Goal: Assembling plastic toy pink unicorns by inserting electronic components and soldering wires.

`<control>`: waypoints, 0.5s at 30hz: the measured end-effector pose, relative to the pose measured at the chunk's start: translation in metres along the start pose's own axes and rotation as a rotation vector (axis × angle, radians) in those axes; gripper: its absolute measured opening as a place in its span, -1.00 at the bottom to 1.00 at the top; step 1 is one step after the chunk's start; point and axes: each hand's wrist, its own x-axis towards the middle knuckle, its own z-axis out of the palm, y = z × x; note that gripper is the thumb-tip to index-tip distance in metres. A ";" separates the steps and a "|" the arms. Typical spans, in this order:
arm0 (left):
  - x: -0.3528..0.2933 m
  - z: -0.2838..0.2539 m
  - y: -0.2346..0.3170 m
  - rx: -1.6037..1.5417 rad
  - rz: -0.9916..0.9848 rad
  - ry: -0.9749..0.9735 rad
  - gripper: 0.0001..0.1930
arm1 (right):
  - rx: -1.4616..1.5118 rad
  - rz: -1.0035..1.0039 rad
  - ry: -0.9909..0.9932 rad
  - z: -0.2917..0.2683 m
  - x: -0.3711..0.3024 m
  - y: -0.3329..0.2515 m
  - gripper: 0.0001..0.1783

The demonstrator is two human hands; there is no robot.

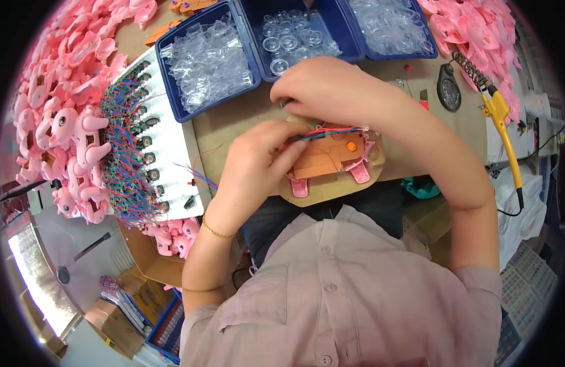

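Toy (322, 160), orange and pink, lying on tan board (322, 197), with red and blue wires (340, 130) along its far edge. Left grip (258, 150) at the toy's left end, narrowed to a pinch on the wires; right grip (310, 88) curled just beyond the toy, fingertips hidden, impossible to tell whether narrow or holding anything. On the counter (224, 125) around the toy: beyond it, blue bins (256, 40) of clear parts (212, 61); left of it, wired parts (126, 147) and heaped pink shells (80, 131); right of it, yellow iron (507, 134).
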 end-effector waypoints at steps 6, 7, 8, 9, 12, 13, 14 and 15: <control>0.006 -0.007 -0.007 -0.158 -0.199 -0.055 -0.82 | 0.295 0.070 0.637 0.018 -0.039 0.013 -0.67; 0.006 -0.009 -0.010 -0.180 -0.189 -0.061 -0.82 | 0.291 0.070 0.631 0.022 -0.046 0.013 -0.67; 0.006 -0.006 -0.012 -0.174 -0.160 -0.060 -0.81 | 0.393 0.078 0.591 0.027 -0.055 0.016 -0.69; 0.007 -0.005 -0.011 -0.186 -0.158 -0.051 -0.81 | 0.496 0.086 0.550 0.032 -0.060 0.017 -0.71; 0.012 -0.007 -0.007 -0.263 -0.317 -0.101 -0.79 | 0.372 0.160 0.503 0.029 -0.067 0.017 -0.75; 0.012 -0.007 -0.006 -0.268 -0.321 -0.094 -0.79 | 0.247 0.194 0.476 0.028 -0.069 0.017 -0.76; 0.015 -0.008 -0.006 -0.288 -0.344 -0.135 -0.78 | 0.245 0.191 0.471 0.032 -0.070 0.018 -0.76; 0.016 -0.009 -0.005 -0.308 -0.366 -0.176 -0.78 | 0.125 0.157 0.609 0.040 -0.072 0.018 -0.77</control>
